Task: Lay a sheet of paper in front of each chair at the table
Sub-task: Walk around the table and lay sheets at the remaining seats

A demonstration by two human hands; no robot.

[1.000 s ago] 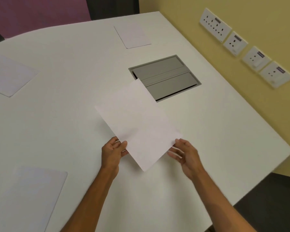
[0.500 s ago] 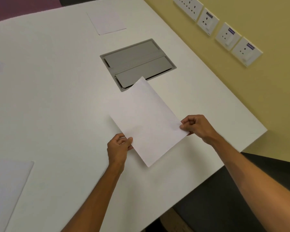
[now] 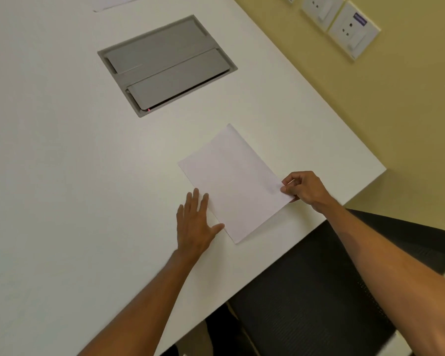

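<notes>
White rectangular paper sheet lies on white table, apparently flat, before black mesh chair. Right hand grip pinches its edge; left hand spread flat beside it.

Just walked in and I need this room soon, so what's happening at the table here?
A person is setting a sheet of paper down on the white table, in front of a black mesh chair. The right hand pinches the sheet's right edge, while the left hand lies flat and open at its left edge. The sheet looks flat on the table, near the edge. Another sheet shows at the far side, beyond the grey cable hatch.
</notes>
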